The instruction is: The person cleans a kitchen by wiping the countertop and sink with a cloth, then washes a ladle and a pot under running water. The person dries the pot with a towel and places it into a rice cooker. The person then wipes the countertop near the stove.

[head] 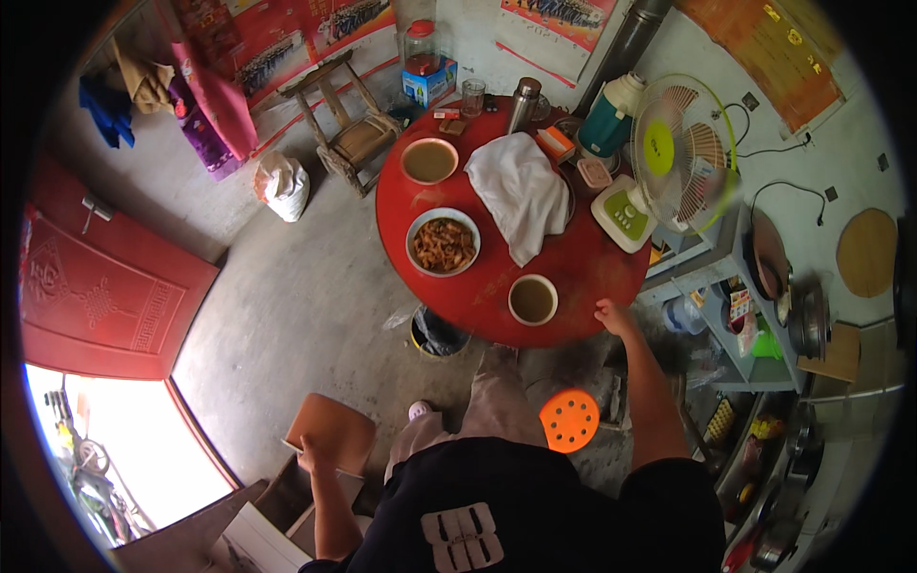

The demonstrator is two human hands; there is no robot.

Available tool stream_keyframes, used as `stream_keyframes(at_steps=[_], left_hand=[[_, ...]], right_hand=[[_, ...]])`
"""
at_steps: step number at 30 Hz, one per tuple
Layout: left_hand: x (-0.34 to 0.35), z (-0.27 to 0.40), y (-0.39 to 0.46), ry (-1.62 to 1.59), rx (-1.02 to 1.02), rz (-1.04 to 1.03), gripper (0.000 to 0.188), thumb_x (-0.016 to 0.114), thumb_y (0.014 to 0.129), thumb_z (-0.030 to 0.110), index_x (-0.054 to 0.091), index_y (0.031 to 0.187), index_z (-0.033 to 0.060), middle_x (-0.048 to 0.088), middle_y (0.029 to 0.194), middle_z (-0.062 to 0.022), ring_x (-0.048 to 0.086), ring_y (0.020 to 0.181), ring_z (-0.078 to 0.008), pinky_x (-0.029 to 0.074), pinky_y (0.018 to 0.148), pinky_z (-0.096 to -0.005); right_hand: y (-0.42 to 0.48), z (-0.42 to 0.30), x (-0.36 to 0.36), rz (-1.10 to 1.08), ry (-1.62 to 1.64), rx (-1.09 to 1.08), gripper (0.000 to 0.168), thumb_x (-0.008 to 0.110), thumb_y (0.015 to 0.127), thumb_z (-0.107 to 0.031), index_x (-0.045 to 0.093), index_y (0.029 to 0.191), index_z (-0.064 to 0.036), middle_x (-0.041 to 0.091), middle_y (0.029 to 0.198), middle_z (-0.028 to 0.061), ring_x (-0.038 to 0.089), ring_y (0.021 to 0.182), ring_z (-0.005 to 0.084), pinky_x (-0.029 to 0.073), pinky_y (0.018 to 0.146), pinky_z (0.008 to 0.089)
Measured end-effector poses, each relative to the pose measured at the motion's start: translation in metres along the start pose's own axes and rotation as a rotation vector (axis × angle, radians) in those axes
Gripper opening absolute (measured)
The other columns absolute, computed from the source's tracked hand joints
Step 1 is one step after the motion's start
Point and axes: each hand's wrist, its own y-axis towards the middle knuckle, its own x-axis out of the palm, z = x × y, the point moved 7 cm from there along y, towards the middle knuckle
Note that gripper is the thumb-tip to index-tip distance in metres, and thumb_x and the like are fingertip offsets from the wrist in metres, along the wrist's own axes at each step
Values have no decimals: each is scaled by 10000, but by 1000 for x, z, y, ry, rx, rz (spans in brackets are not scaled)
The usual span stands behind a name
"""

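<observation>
My left hand (pixel 313 454) grips the edge of a brown chair seat or backrest (pixel 337 426) at the lower left. My right hand (pixel 613 316) is over the near right edge of a round red table (pixel 494 308), its fingers curled with nothing visible in them. To its left stands a bowl of broth-like liquid (pixel 533 300). Farther left is a larger bowl of brown food pieces (pixel 443 242), and behind it a second bowl of liquid (pixel 429 160). A white cloth (pixel 519 190) covers something in the middle of the table.
A green-and-white fan (pixel 659 150), a teal thermos flask (pixel 609 118) and a steel bottle (pixel 525 105) stand at the table's back right. Below the table are an orange stool (pixel 570 421) and a lined bin (pixel 438 333). A wooden chair (pixel 354 136) stands behind; a red door (pixel 107 286) is at left.
</observation>
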Motion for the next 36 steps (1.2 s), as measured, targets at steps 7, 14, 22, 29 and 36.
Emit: stream_keyframes(at_steps=[7, 14, 22, 29, 36], left_hand=[[9, -18, -57, -14, 79, 232, 508, 635, 802, 343, 544, 1080, -73, 610, 965, -147, 578, 799, -237, 487, 696, -371], [15, 4, -174, 10, 25, 534, 514, 615, 806, 359, 559, 1062, -83, 604, 1000, -175, 587, 823, -290, 491, 726, -394], [6, -29, -226, -47, -89, 555, 520, 567, 830, 388, 561, 1076, -70, 590, 1026, -160, 574, 872, -276, 487, 722, -392], [5, -47, -236, 39, -99, 628, 490, 601, 810, 379, 602, 1003, -72, 628, 954, -147, 595, 809, -278, 493, 698, -372], [9, -40, -232, 103, 11, 534, 486, 526, 859, 389, 602, 980, -76, 633, 939, -148, 595, 814, -280, 497, 692, -378]], right_hand=[[220, -50, -111, 194, -285, -108, 375, 615, 784, -253, 538, 1127, -120, 570, 1092, 125, 520, 1031, 299, 432, 861, 417], [396, -130, -123, 292, -369, -495, 312, 672, 704, -177, 650, 1015, -175, 388, 1319, 110, 384, 1183, 302, 348, 969, 400], [512, -110, -133, 472, 299, -327, 206, 650, 760, -203, 628, 841, -15, 635, 852, 129, 618, 792, 223, 489, 625, 299], [489, -110, -203, 598, 610, -442, 222, 701, 715, -158, 581, 868, -52, 612, 779, 72, 597, 681, 205, 472, 608, 325], [488, -145, -121, 665, -284, -426, 257, 705, 667, -184, 632, 902, -107, 556, 941, 91, 527, 936, 280, 460, 768, 399]])
